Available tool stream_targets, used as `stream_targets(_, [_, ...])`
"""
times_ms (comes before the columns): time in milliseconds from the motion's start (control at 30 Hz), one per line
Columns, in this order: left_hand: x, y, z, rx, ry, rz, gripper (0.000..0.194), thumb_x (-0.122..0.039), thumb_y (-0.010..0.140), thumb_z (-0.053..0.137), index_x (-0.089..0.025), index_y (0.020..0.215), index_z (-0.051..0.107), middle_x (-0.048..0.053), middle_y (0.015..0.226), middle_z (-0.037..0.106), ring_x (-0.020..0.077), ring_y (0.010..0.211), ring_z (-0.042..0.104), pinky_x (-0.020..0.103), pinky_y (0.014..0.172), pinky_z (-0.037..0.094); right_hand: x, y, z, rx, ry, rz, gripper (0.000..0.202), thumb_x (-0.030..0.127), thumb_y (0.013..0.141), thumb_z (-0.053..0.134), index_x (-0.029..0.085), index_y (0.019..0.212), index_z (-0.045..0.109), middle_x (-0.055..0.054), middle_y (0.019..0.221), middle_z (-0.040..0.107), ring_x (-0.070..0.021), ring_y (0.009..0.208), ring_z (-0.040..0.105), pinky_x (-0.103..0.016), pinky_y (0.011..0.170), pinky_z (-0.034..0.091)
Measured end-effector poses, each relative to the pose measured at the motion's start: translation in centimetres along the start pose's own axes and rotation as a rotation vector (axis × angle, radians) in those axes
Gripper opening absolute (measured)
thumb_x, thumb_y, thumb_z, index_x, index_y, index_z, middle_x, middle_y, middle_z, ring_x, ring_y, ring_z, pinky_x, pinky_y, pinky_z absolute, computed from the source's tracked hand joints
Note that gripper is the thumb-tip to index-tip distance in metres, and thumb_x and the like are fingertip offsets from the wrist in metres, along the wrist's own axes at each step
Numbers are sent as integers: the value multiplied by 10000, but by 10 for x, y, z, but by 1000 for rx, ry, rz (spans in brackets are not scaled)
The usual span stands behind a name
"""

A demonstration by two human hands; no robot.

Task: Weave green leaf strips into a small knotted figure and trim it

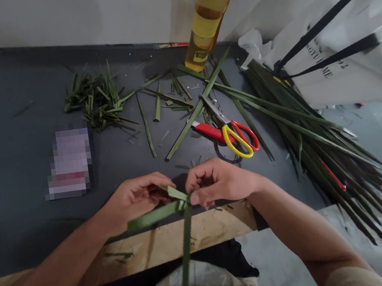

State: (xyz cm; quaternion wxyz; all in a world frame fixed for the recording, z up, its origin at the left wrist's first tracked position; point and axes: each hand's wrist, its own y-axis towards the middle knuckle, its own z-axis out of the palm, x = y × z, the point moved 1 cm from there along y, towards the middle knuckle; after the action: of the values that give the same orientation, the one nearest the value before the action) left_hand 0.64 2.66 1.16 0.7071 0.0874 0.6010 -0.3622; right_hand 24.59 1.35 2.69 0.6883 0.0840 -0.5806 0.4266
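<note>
Woven leaf strips (182,203) (past table edge)

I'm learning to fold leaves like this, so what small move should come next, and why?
Probably draw the short pale strip end snug with the left hand: its fingers are right by that end, while the right hand pinches at the folded crossing, which should steady it against the pull.
</note>
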Motion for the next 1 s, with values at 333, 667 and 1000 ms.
stream_targets(333, [3,-1,9,109,171,-324,341,-397,745,872,-196,993,753,37,906,798,196,858,732,303,803,567,-8,7,17,-50,-364,158,71,220,789,751,160,777,715,75,667,572,-63,617,461,-187,548,363])
stream_targets(667, [10,-2,10,137,50,-380,390,-246,678,896,-160,1013,717,-12,841,739,138,796,687,264,772,543,-8,4,19,-105,-367,139,117,242,794,756,162,738,692,80,645,543,-63,607,432,-189,527,341])
stream_targets(1000, [8,2,2,-268,-12,-170,428,-215,611,938,-188,993,746,-33,783,698,110,705,648,207,671,532,-11,5,2,-589,-534,-506,466,371,905,810,223,1324,671,-58,1065,758,-168,848,695,-312,778,592])
